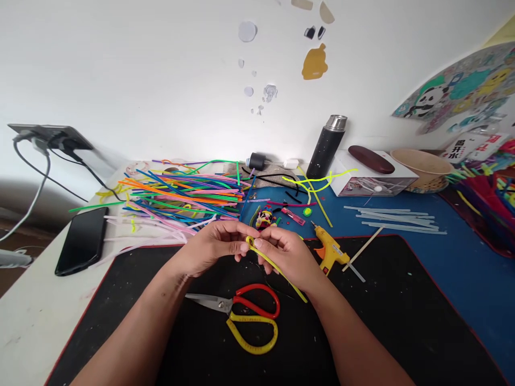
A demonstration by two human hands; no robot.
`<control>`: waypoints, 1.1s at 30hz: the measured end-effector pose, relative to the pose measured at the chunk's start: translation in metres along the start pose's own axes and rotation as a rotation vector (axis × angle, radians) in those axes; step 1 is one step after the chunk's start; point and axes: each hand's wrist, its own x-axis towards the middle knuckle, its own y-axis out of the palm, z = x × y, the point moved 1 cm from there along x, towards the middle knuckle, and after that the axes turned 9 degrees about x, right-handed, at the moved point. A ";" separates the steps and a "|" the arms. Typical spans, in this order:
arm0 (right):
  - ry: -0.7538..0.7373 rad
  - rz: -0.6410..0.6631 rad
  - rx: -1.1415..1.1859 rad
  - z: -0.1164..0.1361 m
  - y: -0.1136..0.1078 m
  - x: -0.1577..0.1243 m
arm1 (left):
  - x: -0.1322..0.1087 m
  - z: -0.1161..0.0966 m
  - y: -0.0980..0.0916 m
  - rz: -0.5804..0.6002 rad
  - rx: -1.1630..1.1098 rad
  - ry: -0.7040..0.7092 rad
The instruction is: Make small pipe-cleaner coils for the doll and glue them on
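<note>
Scissors (245,313) lie on the black mat (402,321), just below both hands. Left hand (213,246) and right hand (289,257) meet above it, fingers pinched on a yellow pipe cleaner (277,271), looped between them, its tail slanting down-right; glue gun (330,252) near the right hand

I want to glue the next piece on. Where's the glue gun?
In the head view, the glue gun lies at the mat's far edge, just right of the right hand holding a pipe cleaner, beside a stick.
</note>
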 end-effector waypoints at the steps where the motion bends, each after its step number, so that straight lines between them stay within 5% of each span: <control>1: -0.001 0.001 0.001 0.000 0.000 0.000 | 0.000 0.000 0.000 -0.003 -0.007 0.000; 33: -0.026 0.031 0.013 -0.001 0.000 0.000 | 0.001 0.001 0.000 -0.031 0.109 -0.017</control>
